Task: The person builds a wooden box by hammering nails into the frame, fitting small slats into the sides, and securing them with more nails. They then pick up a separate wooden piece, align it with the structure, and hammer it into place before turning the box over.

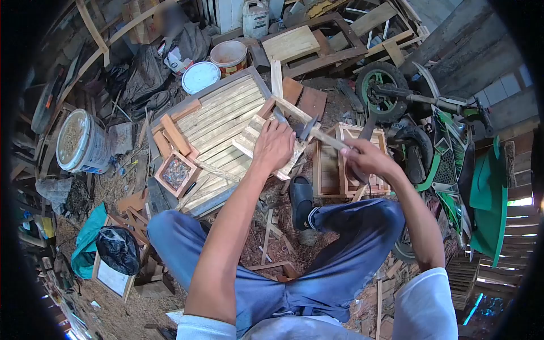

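Hammer: one unit, located right of the slatted panel, above the wooden box in the view. Its long axis runs diagonally; the head points to the upper left, the handle end to the lower right. The right hand is clenched around the handle.

Slatted workpiece: one unit, at the right edge of the slatted panel. Its slats run from upper left to lower right, across the panel's slats, which run from lower left to upper right. The left hand lies on top of it, fingers bent; whether they grip its underside cannot be told. The hammer head is just beside this hand, to its right.

Open tray: one unit, at the lower-left edge of the panel, containing small pieces too fine to identify. Brown wood blocks lie near the panel's left corner; overlap prevents an exact count.

Surroundings: three buckets, comprising a lidded bucket and a reddish bucket beyond the panel's upper-left edge, and a filled bucket at far left. One dark slipper is visible below the workpiece.
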